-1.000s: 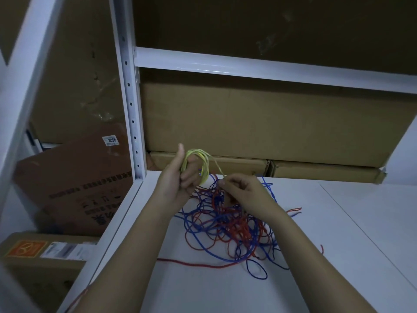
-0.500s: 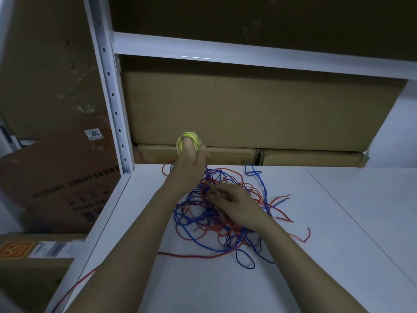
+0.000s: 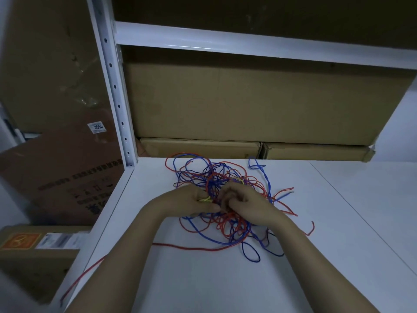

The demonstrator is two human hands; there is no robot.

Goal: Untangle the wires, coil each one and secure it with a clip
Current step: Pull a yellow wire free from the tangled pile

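The tangle of thin red and blue plastic-coated wires (image 3: 225,199) lies mid-desk (image 3: 338,245). Left hand (image 3: 191,199) pinches a light, springy yellow wire coil (image 3: 205,199); right hand (image 3: 243,205) clenches strands beside it. Such limp wire is best held by the bundled loops.

Pretty dim overall, with a cool bluish-grey cast everywhere. Brightest along the white shelf beam (image 3: 248,45) up top, with a streaky glare line on it, so lit from above somewhere. Soft highlights down the upright post (image 3: 115,91) too. Murky brown on the cardboard boxes (image 3: 248,105), nearly black in the recess above the beam. Only faint, soft-edged shadows on the bench (image 3: 338,222) under the forearms. Slightly soft and noisy all over, smeary around the fingers of the left hand (image 3: 191,201) and right hand (image 3: 243,205). Obvious wide-angle bending: post leaning, bench edges splaying outward, mushy detail at bottom left.
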